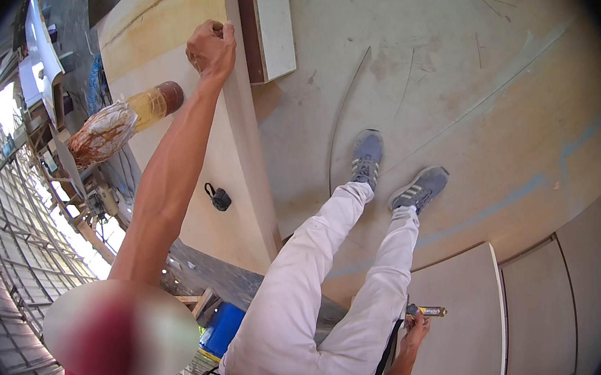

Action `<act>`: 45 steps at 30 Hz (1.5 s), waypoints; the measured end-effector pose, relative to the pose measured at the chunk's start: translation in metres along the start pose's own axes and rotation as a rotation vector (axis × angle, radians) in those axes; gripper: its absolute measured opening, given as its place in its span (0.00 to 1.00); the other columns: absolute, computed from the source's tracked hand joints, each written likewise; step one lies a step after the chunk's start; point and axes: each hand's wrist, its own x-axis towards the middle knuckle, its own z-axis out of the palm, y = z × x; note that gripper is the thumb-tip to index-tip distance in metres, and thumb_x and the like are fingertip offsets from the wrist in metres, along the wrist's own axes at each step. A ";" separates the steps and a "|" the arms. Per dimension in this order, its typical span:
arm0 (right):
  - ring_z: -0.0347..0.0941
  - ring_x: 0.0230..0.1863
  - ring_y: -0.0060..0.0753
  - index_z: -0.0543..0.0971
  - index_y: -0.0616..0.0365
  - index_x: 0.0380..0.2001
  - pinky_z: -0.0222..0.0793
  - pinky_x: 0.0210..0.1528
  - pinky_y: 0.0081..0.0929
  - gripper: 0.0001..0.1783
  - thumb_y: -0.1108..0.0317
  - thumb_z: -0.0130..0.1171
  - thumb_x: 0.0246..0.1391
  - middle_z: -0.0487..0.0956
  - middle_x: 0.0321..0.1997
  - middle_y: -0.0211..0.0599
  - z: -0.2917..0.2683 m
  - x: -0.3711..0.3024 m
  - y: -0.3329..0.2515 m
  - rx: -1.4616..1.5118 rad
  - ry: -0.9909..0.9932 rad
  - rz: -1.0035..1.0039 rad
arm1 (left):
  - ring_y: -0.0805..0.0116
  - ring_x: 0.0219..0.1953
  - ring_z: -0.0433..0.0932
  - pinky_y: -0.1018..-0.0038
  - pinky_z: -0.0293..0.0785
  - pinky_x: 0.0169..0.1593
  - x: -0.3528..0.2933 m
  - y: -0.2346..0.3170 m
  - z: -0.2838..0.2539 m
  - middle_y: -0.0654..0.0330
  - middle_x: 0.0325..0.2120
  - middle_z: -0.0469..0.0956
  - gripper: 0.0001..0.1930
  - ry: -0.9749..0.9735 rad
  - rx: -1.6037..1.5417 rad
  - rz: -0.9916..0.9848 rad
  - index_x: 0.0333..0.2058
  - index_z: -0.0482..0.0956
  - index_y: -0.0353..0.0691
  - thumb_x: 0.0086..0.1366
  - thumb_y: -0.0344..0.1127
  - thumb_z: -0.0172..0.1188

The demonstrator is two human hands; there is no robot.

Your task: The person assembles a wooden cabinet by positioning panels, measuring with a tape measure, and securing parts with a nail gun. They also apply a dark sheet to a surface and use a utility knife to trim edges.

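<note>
My left hand [213, 47] is closed above the edge of a pale wooden panel [131, 34], thumb against curled fingers. What it holds, if anything, is hidden. Beside that forearm lies a clear container of amber liquid [149, 108], brown at one end and covered by a stained, crumpled wrapping at the other. A small black object with a loop strap [220, 199] rests lower on the same panel. Down at my right side, next to my thigh, my right hand [414, 334] is closed around a short, slim yellow-and-black tool [427, 311]; its exact kind is unclear.
My grey shoes [367, 154] stand on a large floor-like board [476, 168] with blue streaks. A white-topped, brown-sided box [273, 26] sits by the panel. Pale boards [453, 332] lie at the lower right. A blue container [224, 330] is behind me; clutter [69, 107] fills the left.
</note>
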 end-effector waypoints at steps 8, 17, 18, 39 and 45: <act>0.61 0.19 0.13 0.68 0.52 0.35 0.52 0.20 0.13 0.15 0.67 0.64 0.48 0.73 0.24 0.25 -0.001 0.020 -0.031 -0.216 -0.089 -0.140 | 0.53 0.48 0.73 0.63 0.67 0.53 -0.076 -0.031 -0.046 0.50 0.42 0.75 0.17 -0.109 -0.253 0.232 0.44 0.75 0.36 0.57 0.35 0.61; 0.72 0.34 0.25 0.67 0.57 0.44 0.68 0.39 0.23 0.23 0.72 0.65 0.46 0.76 0.34 0.35 -0.043 0.051 -0.057 -0.379 -0.168 -0.081 | 0.40 0.49 0.69 0.54 0.66 0.54 -0.312 -0.153 -0.101 0.41 0.52 0.63 0.32 -0.546 0.162 -0.675 0.55 0.66 0.41 0.54 0.45 0.66; 0.72 0.34 0.25 0.67 0.57 0.44 0.68 0.39 0.23 0.23 0.72 0.65 0.46 0.76 0.34 0.35 -0.050 0.053 -0.055 -0.395 -0.157 -0.059 | 0.40 0.47 0.71 0.54 0.67 0.53 -0.321 -0.160 -0.100 0.41 0.51 0.63 0.33 -0.544 0.024 -0.708 0.55 0.66 0.42 0.54 0.47 0.66; 0.76 0.28 0.35 0.78 0.65 0.36 0.72 0.30 0.32 0.22 0.61 0.63 0.38 0.78 0.29 0.40 -0.155 0.060 -0.115 -0.359 -0.270 0.008 | 0.40 0.46 0.71 0.54 0.69 0.49 -0.411 -0.008 -0.317 0.40 0.43 0.69 0.27 -0.706 0.191 -0.571 0.44 0.66 0.41 0.48 0.43 0.67; 0.76 0.22 0.35 0.77 0.57 0.34 0.76 0.24 0.35 0.17 0.57 0.59 0.45 0.78 0.27 0.38 -0.159 0.033 -0.138 -0.252 -0.512 0.094 | 0.48 0.51 0.72 0.60 0.70 0.53 -0.406 0.032 -0.335 0.44 0.45 0.74 0.30 -0.724 0.020 -0.648 0.47 0.71 0.40 0.45 0.44 0.68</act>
